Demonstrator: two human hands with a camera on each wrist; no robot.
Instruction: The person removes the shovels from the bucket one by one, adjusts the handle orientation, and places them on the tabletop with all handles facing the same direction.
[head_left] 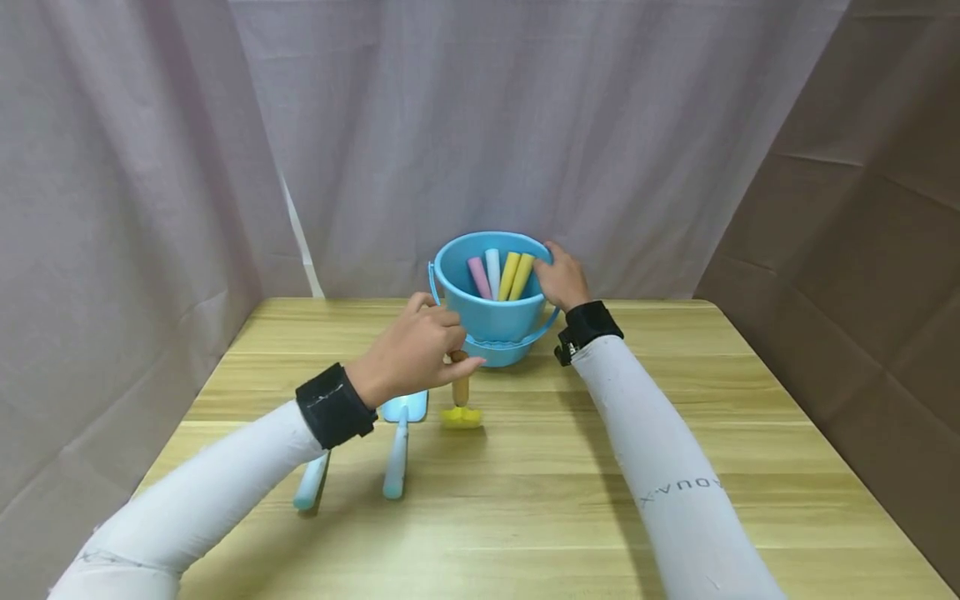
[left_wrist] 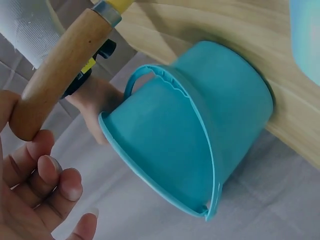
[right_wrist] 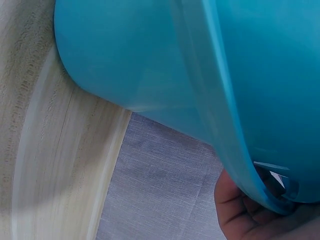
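Gripping the wooden handle (head_left: 460,385) of a small yellow tool (head_left: 461,417), the left hand (head_left: 411,350) holds it upright, its yellow head touching the wooden table (head_left: 675,433) just in front of the blue bucket (head_left: 491,312). The left wrist view shows the fingers (left_wrist: 47,175) curled beside the handle's rounded end and a metal collar where wood meets yellow. The right hand (head_left: 561,279) grasps the bucket's rim on its right side — fingers over the edge, thumb outside — and the bucket tilts toward the person, its base resting on the table near the far edge. Inside the bucket stand four handles: pink (head_left: 478,277), white (head_left: 492,272) and two yellow (head_left: 515,275). The bucket's bail hangs down across its front wall. On the table to the left of the yellow tool lie a pale blue trowel (head_left: 399,446) and a second pale blue handle (head_left: 311,483), partly hidden under the left forearm. Pale curtains (head_left: 480,125) hang behind the table.
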